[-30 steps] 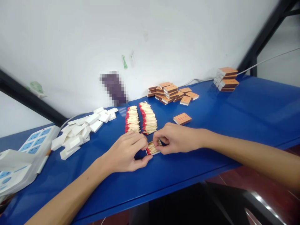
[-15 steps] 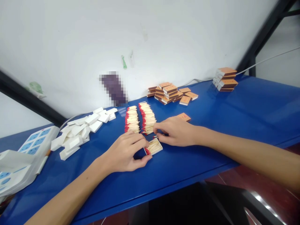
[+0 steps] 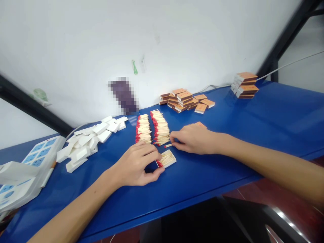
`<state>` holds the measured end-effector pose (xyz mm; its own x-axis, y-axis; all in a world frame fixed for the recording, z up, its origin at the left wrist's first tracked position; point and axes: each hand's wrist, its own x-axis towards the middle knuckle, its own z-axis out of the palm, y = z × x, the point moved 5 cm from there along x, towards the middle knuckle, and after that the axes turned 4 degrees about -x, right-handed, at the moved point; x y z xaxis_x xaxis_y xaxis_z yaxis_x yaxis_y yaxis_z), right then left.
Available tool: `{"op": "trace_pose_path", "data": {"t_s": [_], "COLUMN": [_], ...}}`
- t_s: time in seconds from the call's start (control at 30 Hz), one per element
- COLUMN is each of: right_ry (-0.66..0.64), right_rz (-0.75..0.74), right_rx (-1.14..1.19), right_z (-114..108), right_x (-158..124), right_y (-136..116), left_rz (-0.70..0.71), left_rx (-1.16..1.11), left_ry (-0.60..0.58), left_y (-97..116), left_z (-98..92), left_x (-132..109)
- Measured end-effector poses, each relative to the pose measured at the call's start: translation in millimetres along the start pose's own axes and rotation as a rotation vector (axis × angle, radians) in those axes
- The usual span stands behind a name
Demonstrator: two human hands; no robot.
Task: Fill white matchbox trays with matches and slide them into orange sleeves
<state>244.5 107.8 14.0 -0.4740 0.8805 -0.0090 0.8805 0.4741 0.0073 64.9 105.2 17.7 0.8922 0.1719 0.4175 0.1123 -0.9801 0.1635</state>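
Note:
A small white matchbox tray [image 3: 171, 161] with red-tipped matches in it lies on the blue table. My left hand [image 3: 140, 163] grips its left end between thumb and fingers. Just beyond the tray, my right hand [image 3: 194, 139] pinches the plain end of a single match [image 3: 168, 145], its red head pointing left. Two rows of matches, a left one [image 3: 143, 130] and a right one [image 3: 160, 128], lie side by side behind the hands, red heads to the left. Partly hidden behind my right hand is an orange matchbox sleeve or box [image 3: 201, 125].
White empty-looking trays [image 3: 84, 141] lie heaped at the left, beside a white power strip [image 3: 37, 158] with blue sockets. Orange matchboxes [image 3: 184, 98] are piled by the wall, and a neat stack of matchboxes [image 3: 245, 86] stands at the far right. A cable [image 3: 215, 86] runs along the wall.
My right hand has moved slightly back and to the right, away from the tray, and the match at its fingertips now shows more clearly. My left hand stays on the tray.

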Motion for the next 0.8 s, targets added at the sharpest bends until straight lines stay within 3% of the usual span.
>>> {"op": "trace_pose_path", "data": {"t_s": [0.8], "right_ry": [-0.012], "right_rz": [-0.029], "right_rx": [0.102], "right_z": [4.1], "right_x": [-0.9], "right_y": [4.6], "left_rz": [-0.015], "left_rx": [-0.018], "left_ry": [-0.033], "left_y": [-0.7], "left_z": [0.7], "left_x": [-1.2]}}
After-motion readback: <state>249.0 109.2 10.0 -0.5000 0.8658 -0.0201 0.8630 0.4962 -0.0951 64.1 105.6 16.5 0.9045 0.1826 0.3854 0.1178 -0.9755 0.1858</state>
